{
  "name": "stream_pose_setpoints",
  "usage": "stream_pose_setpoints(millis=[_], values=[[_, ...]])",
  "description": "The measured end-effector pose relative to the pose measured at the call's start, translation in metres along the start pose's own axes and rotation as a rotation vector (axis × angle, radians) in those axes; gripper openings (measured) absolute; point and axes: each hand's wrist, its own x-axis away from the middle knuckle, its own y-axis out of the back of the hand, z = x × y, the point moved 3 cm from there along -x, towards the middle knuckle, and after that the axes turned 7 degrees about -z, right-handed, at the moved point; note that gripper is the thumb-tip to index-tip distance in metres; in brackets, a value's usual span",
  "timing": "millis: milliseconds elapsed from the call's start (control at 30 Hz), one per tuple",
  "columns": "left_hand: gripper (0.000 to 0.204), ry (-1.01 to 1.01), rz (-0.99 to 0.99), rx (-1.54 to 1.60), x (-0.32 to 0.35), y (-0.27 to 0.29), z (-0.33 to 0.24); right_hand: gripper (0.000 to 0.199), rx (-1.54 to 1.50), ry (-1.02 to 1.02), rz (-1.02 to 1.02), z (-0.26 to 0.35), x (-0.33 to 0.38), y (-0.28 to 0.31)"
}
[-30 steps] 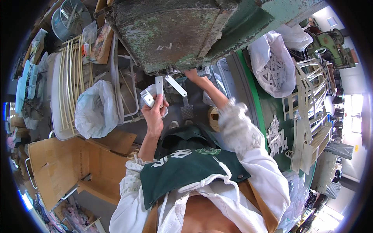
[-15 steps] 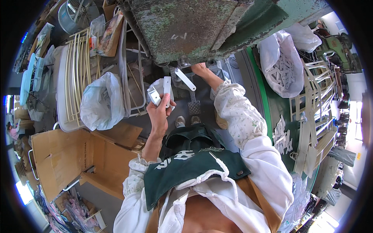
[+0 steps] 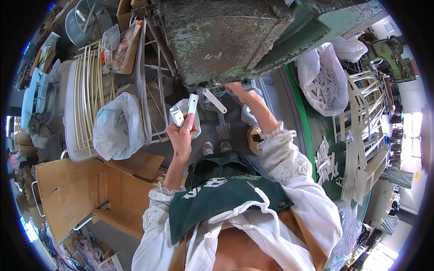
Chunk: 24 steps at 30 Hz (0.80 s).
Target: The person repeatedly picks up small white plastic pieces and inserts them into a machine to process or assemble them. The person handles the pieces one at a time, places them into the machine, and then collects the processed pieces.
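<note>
My left hand (image 3: 181, 137) is closed on a couple of white metal strips. One strip (image 3: 193, 104) with small holes stands up from between thumb and fingers, and a shorter white piece (image 3: 176, 116) shows beside it. Under the front of a worn green machine (image 3: 212, 40), another white strip (image 3: 214, 100) with rounded ends slants down to the right. My right hand (image 3: 235, 88) reaches to the machine's lower edge, just right of that strip. Its fingertips are hidden there, so I cannot see whether they hold anything.
A foot pedal (image 3: 223, 132) sits below the machine, ahead of my shoes. At left are a white plastic bag (image 3: 118, 131) and an open cardboard box (image 3: 72, 189). At right, a bag of white strips (image 3: 323, 86) and loose strips (image 3: 326, 160) lie on a green surface.
The view has tilted slightly, so the machine sits lower in it. My right forearm now shows bare farther from the wrist. My left hand still holds its strips, a little nearer the machine.
</note>
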Motion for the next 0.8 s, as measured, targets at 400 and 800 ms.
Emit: stream_pose_setpoints(millis=[400,800], values=[[0.014,0.02,0.097,0.055,-0.004,-0.01,-0.012,0.033,0.069,0.116,-0.01,0.066,0.029,0.004],[0.013,0.021,0.227,0.099,-0.016,-0.044,-0.018,0.024,-0.192,-0.348,0.231,0.095,0.072,0.009]])
